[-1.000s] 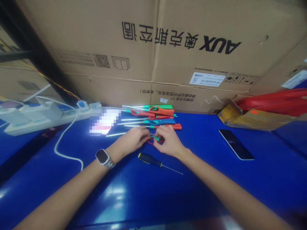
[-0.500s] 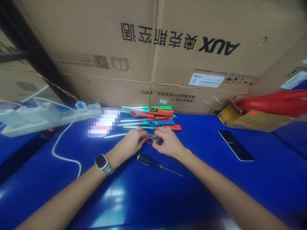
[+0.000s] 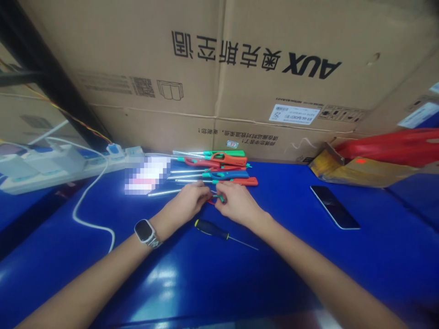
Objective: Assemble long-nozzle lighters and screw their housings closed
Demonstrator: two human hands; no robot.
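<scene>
My left hand, with a watch on its wrist, is closed on a long-nosed lighter low over the table. The lighter's metal tube points left from under the fingers. My right hand pinches the same lighter's handle end, where bits of red and green plastic and a thin wire show between the fingertips. My fingers cover most of the handle. Just beyond the hands lie several more lighters with green, red, orange and blue handles. A black and yellow screwdriver lies nearer to me, its blade to the right.
On the blue table, a phone lies at right, before an open carton with red plastic on it. At left are a power strip, a white cable and a blurred bright patch. A big cardboard box stands behind.
The whole view has shifted slightly. My right fingertips have turned a little around the lighter's handle end, and more of the green part shows. Both hands keep their hold.
</scene>
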